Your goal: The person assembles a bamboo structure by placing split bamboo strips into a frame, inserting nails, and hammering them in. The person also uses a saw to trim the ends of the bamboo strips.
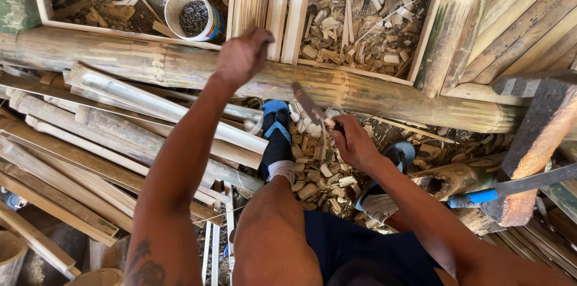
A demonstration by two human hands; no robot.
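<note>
Your left hand [241, 54] was closed around the top of a thin pale bamboo strip [262, 82], pressed against the long thick greenish-brown bamboo pole [372, 91] lying across the floor. Your right hand [354, 142] gripped the handle of a dark-bladed chopping knife [309, 104], its blade resting against that pole. Pale bamboo chips [318, 172] covered the floor between your blue-sandalled feet [276, 124]. Split bamboo slats [90, 142] lay piled by your left arm, and a white round tub of dark nails [193, 17] stood beyond the pole.
</note>
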